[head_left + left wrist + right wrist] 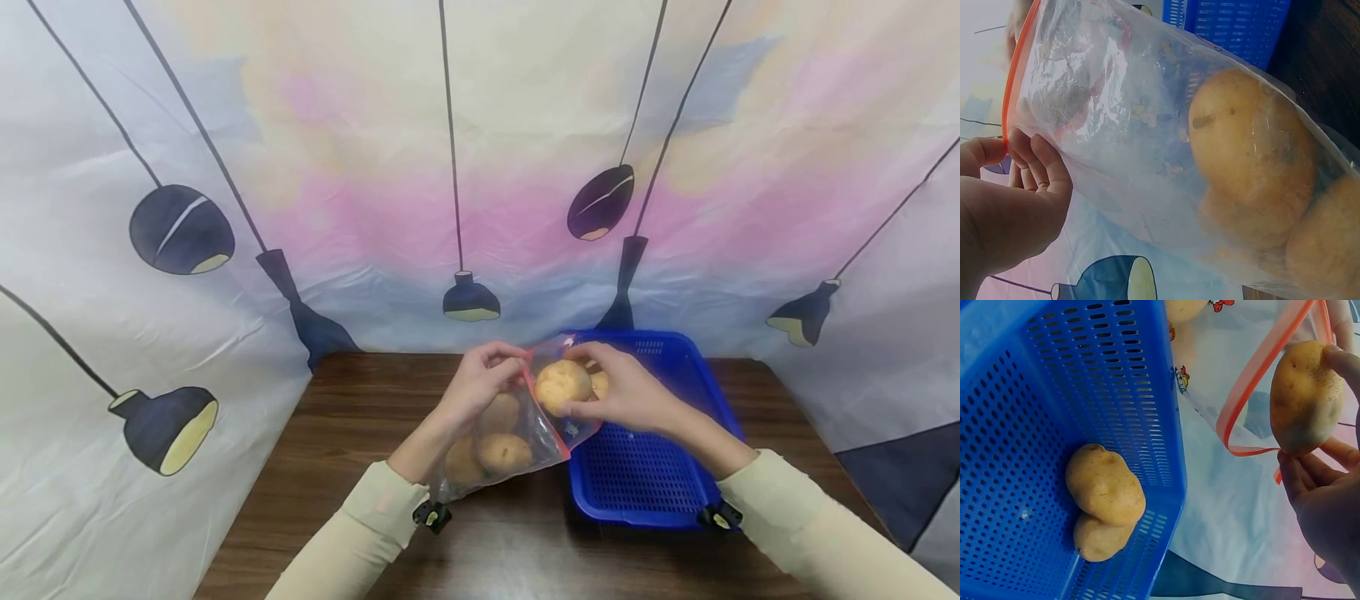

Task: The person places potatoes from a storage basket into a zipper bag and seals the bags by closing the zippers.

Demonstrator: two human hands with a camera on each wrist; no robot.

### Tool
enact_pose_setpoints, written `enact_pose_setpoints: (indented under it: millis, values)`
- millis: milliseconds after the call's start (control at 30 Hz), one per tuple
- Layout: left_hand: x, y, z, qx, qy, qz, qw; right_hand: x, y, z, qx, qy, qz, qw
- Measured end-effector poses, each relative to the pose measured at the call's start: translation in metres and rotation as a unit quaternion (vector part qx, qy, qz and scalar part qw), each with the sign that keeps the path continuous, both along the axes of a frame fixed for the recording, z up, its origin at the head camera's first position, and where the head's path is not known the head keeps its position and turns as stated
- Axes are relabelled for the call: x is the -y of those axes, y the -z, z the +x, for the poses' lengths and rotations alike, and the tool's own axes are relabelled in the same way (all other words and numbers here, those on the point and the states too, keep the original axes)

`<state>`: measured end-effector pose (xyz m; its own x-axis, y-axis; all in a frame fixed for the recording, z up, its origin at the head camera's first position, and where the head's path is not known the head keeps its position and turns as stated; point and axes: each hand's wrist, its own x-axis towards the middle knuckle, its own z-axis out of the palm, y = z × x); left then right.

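My left hand (482, 379) pinches the red zip edge of a clear plastic zip bag (1129, 112), whose mouth gapes toward the right. Several potatoes (505, 453) lie in the bag's lower end. At the bag's mouth my right hand (633, 390) grips a single potato (1305, 400) between thumb and fingers. In the right wrist view that potato is just beside the red-rimmed opening; whether it is past the rim I cannot tell. Below and right of the bag stands a blue plastic basket (637, 515), with two potatoes (1107, 485) in one corner.
The basket sits on a dark wooden table (360, 425), at its right part. Behind the table hangs a cloth backdrop (360, 167) printed with lamps, close to the far table edge. Small black cameras (432, 516) are strapped at both wrists.
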<state>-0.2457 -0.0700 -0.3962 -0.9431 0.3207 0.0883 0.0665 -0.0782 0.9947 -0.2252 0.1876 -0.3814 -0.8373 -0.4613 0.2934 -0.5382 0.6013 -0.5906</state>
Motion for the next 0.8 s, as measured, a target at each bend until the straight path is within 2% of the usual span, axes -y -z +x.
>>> enact_pose_setpoints:
  millis: [267,367,500,633,800]
  values:
    - [-0.001,0.000,-0.001,-0.002,-0.003,0.006,1.0000,-0.004,0.007,0.001,0.015,-0.017,-0.019,1.000]
    - [-0.001,0.001,-0.001,-0.001,-0.005,0.007,1.0000,-0.005,0.009,0.002,0.003,-0.015,-0.026,1.000]
    - [-0.001,0.001,-0.001,-0.001,-0.005,0.004,1.0000,-0.012,0.009,-0.001,-0.023,0.011,-0.039,0.999]
    - [-0.001,0.000,-0.002,0.000,-0.007,0.000,1.0000,-0.023,0.012,-0.011,-0.020,0.037,-0.064,0.997]
    - [0.000,0.001,-0.001,-0.001,-0.009,0.005,0.9999,-0.040,0.023,-0.032,0.034,0.058,-0.089,0.994]
